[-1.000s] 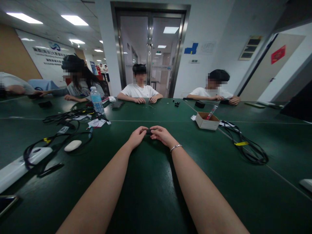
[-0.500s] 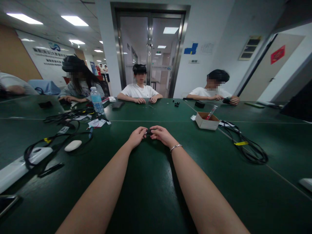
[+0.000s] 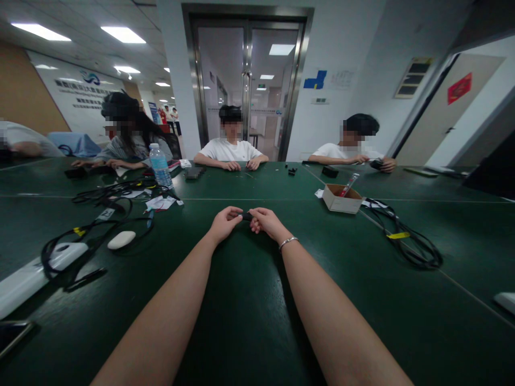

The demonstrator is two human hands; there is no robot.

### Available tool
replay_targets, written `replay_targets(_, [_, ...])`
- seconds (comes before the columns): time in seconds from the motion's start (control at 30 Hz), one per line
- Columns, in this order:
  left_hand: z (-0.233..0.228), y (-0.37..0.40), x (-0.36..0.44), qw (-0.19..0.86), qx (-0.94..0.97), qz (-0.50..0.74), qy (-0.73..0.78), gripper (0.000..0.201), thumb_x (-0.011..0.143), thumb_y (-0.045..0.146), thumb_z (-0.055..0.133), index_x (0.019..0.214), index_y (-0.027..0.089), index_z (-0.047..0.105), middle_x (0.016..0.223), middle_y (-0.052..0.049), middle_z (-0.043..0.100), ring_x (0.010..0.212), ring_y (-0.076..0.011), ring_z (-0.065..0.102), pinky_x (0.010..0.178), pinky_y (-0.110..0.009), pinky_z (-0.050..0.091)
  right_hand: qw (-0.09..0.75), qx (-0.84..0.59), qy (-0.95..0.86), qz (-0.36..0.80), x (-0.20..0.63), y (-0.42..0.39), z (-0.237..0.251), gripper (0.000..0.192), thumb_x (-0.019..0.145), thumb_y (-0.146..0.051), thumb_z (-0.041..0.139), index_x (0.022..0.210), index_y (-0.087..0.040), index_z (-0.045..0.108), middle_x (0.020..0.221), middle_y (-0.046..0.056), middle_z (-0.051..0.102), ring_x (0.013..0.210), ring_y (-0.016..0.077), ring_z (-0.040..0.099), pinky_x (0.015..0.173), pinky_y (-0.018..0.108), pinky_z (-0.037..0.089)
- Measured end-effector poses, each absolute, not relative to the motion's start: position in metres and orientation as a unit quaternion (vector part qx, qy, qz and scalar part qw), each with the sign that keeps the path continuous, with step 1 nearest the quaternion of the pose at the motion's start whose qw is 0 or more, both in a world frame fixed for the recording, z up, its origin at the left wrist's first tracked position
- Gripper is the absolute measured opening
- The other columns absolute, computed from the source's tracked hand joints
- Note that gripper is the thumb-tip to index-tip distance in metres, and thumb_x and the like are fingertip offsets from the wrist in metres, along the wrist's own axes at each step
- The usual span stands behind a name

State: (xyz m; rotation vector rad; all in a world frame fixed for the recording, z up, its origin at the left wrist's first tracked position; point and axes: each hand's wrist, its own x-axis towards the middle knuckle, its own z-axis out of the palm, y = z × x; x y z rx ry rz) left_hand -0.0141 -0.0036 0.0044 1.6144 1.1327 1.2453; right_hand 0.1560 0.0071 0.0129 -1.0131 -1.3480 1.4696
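Note:
Between my two hands, just above the green table (image 3: 245, 300), is a small black oblong object (image 3: 246, 216); its exact kind is too small to make out. The fingertips of my left hand (image 3: 225, 222) pinch its left end. My right hand (image 3: 269, 223), with a silver bracelet at the wrist, grips the right end between thumb and fingers, its other fingers curled below. Most of the object is covered by fingertips.
An open cardboard box (image 3: 341, 201) holds a clear tube with red in it. Coiled black cable (image 3: 418, 252) lies to its right. On the left are a water bottle (image 3: 160, 166), a white mouse (image 3: 121, 240), cables and a white power strip (image 3: 44, 273). Several people sit around.
The fingers of my right hand have curled under and shifted slightly on the black object, which now shows a bit more. My left hand has hardly moved.

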Motion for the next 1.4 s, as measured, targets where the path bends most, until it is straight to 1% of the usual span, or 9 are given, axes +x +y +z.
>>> replay_targets(0.13, [0.005, -0.004, -0.014, 0.417, 0.624, 0.494, 0.439, 0.025, 0.067, 0.028, 0.067, 0.087, 0.013, 0.061, 0.078, -0.005, 0.063, 0.072, -0.0156, 0.058, 0.069, -0.030, 0.048, 0.443, -0.387, -0.519, 0.620, 0.159, 0.004, 0.015, 0.004, 0.087, -0.014, 0.056, 0.091, -0.012, 0.056, 0.058, 0.001, 0.058, 0.047, 0.0102, 0.059, 0.046, 0.018, 0.052])
replay_targets(0.3, [0.003, -0.003, -0.014, 0.425, 0.614, 0.498, 0.440, 0.027, 0.066, 0.030, 0.070, 0.085, 0.013, 0.061, 0.076, -0.005, 0.064, 0.070, -0.0154, 0.059, 0.069, -0.031, 0.048, 0.454, -0.332, -0.505, 0.655, 0.164, 0.000, 0.020, 0.040, 0.071, -0.004, 0.069, 0.104, -0.020, 0.051, 0.082, -0.001, 0.059, 0.064, 0.0118, 0.066, 0.061, 0.023, 0.058])
replay_targets(0.47, [0.001, -0.002, -0.013, 0.425, 0.622, 0.494, 0.435, 0.029, 0.065, 0.033, 0.071, 0.083, 0.013, 0.060, 0.076, -0.005, 0.064, 0.071, -0.0158, 0.060, 0.070, -0.031, 0.048, 0.397, -0.411, -0.531, 0.625, 0.159, 0.001, 0.022, 0.018, 0.088, -0.024, 0.057, 0.102, -0.016, 0.048, 0.069, 0.002, 0.058, 0.046, 0.0118, 0.060, 0.040, 0.020, 0.050])
replay_targets(0.63, [0.001, -0.002, -0.013, 0.420, 0.626, 0.492, 0.436, 0.030, 0.066, 0.034, 0.071, 0.084, 0.013, 0.060, 0.075, -0.005, 0.064, 0.069, -0.0158, 0.060, 0.069, -0.032, 0.049, 0.409, -0.365, -0.568, 0.614, 0.165, 0.000, 0.021, 0.044, 0.075, -0.013, 0.066, 0.113, -0.024, 0.045, 0.084, -0.002, 0.059, 0.042, 0.0048, 0.054, 0.034, 0.013, 0.042])
replay_targets(0.8, [0.000, -0.001, -0.014, 0.421, 0.628, 0.491, 0.432, 0.028, 0.066, 0.033, 0.070, 0.083, 0.014, 0.059, 0.076, -0.005, 0.064, 0.070, -0.0158, 0.060, 0.070, -0.032, 0.049, 0.381, -0.421, -0.575, 0.588, 0.163, 0.001, 0.019, 0.021, 0.089, -0.034, 0.053, 0.101, -0.017, 0.050, 0.062, -0.002, 0.057, 0.030, 0.0042, 0.040, 0.025, 0.013, 0.030])
replay_targets(0.93, [-0.001, 0.000, -0.013, 0.422, 0.621, 0.498, 0.433, 0.029, 0.066, 0.033, 0.070, 0.083, 0.014, 0.059, 0.077, -0.005, 0.064, 0.070, -0.0154, 0.060, 0.069, -0.031, 0.048, 0.416, -0.400, -0.555, 0.599, 0.160, 0.001, 0.019, 0.036, 0.075, -0.015, 0.066, 0.104, -0.023, 0.047, 0.071, -0.005, 0.056, 0.035, 0.0035, 0.044, 0.033, 0.016, 0.045])
replay_targets(1.1, [0.001, -0.002, -0.013, 0.424, 0.625, 0.493, 0.431, 0.030, 0.065, 0.035, 0.070, 0.083, 0.014, 0.059, 0.075, -0.004, 0.063, 0.070, -0.0155, 0.060, 0.069, -0.031, 0.048, 0.407, -0.411, -0.528, 0.622, 0.164, 0.002, 0.019, 0.030, 0.082, -0.030, 0.062, 0.107, -0.020, 0.047, 0.066, -0.005, 0.054, 0.035, 0.0027, 0.040, 0.040, 0.022, 0.053])
replay_targets(1.27, [0.001, -0.002, -0.013, 0.426, 0.622, 0.493, 0.434, 0.030, 0.065, 0.035, 0.071, 0.082, 0.014, 0.058, 0.075, -0.004, 0.063, 0.069, -0.0153, 0.060, 0.067, -0.031, 0.048, 0.411, -0.357, -0.545, 0.637, 0.167, -0.001, 0.021, 0.081, 0.064, -0.013, 0.078, 0.127, -0.033, 0.031, 0.080, -0.007, 0.056, 0.042, 0.0032, 0.048, 0.046, 0.022, 0.056])
replay_targets(1.4, [0.001, -0.001, -0.013, 0.426, 0.624, 0.491, 0.434, 0.030, 0.064, 0.035, 0.071, 0.082, 0.014, 0.059, 0.075, -0.004, 0.063, 0.070, -0.0153, 0.060, 0.067, -0.030, 0.048, 0.387, -0.406, -0.537, 0.631, 0.165, 0.000, 0.021, 0.039, 0.085, -0.034, 0.060, 0.118, -0.020, 0.043, 0.065, -0.005, 0.053, 0.036, 0.0028, 0.039, 0.043, 0.023, 0.055])
